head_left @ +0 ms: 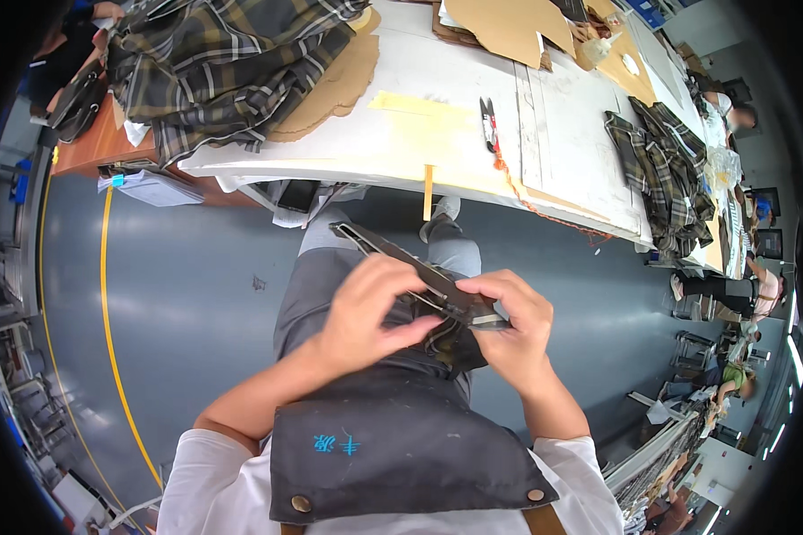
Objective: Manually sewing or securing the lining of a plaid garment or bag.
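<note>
And both hands are on it: the left hand (pixel 363 312) pinches the long, flat, dark strip (pixel 434 278), the right hand (pixel 516 325) clamps its right end, tilted above the lap. Dark plaid cloth (pixel 444 341) shows just beneath, material of the strip hard to tell. Good work here wants steady, even tension, thumbs close to the edge, nothing bunching.

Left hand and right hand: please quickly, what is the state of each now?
Left hand: partly curled, fingers at the dark flat piece; firm grip cannot be told.
Right hand: closed, holding the dark flat piece near its right end.
</note>
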`<action>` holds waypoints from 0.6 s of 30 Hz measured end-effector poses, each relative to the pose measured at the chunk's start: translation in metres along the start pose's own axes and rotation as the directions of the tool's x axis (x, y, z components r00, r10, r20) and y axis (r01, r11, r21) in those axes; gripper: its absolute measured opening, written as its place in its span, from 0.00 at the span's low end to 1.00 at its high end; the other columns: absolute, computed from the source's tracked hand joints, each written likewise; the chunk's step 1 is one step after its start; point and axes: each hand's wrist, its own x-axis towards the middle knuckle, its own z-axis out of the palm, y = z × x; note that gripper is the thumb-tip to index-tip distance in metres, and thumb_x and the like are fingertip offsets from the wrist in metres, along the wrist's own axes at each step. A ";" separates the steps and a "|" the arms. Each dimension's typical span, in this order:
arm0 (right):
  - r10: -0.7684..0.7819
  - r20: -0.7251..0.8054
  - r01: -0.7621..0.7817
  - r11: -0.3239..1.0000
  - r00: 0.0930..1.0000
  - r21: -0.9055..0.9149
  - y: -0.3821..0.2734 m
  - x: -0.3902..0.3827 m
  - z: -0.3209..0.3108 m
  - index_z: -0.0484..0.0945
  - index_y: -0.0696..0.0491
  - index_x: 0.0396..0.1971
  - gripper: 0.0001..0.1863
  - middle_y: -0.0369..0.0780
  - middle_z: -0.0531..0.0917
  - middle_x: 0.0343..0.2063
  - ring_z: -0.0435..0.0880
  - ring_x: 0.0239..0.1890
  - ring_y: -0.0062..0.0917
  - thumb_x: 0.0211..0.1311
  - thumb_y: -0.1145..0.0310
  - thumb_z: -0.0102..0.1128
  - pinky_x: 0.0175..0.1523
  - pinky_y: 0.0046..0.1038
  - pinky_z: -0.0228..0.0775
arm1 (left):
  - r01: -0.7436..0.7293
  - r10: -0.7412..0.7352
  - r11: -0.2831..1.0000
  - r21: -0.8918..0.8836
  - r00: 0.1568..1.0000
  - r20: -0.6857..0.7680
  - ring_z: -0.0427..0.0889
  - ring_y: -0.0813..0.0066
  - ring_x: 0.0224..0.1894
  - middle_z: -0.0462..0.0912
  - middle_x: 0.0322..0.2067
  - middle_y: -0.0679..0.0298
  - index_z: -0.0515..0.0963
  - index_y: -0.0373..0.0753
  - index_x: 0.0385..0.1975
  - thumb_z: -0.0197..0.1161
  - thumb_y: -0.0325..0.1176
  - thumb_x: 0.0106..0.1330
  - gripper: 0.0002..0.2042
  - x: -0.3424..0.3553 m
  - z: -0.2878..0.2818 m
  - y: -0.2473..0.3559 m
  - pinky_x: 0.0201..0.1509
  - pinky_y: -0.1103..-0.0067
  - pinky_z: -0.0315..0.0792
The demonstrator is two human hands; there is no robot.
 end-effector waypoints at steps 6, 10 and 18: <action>-0.125 0.021 0.126 0.975 0.992 -0.184 -0.003 0.015 -0.004 0.76 0.56 0.34 0.22 0.41 0.78 0.24 0.79 0.24 0.30 0.30 0.85 0.61 0.27 0.24 0.70 | 0.265 -0.288 0.950 -0.168 0.948 -0.134 0.78 0.69 0.31 0.77 0.27 0.61 0.71 0.35 0.27 0.64 0.23 0.49 0.08 0.015 0.004 0.011 0.37 0.79 0.70; -0.129 0.049 0.137 0.966 0.990 -0.220 0.000 0.024 -0.011 0.75 0.56 0.32 0.22 0.40 0.78 0.24 0.78 0.24 0.31 0.28 0.85 0.61 0.25 0.25 0.69 | 0.463 -0.486 0.807 -0.367 0.873 0.033 0.76 0.80 0.35 0.78 0.30 0.64 0.73 0.32 0.32 0.60 0.22 0.55 0.06 0.014 -0.004 0.005 0.38 0.84 0.70; 0.002 0.258 0.030 0.992 0.966 -0.119 0.008 0.023 -0.003 0.74 0.57 0.29 0.17 0.40 0.76 0.24 0.78 0.23 0.31 0.32 0.84 0.62 0.27 0.26 0.69 | 0.626 -0.517 0.107 -0.773 0.699 0.494 0.74 0.82 0.38 0.75 0.37 0.66 0.74 0.32 0.37 0.59 0.20 0.55 0.10 0.000 -0.007 -0.012 0.42 0.84 0.68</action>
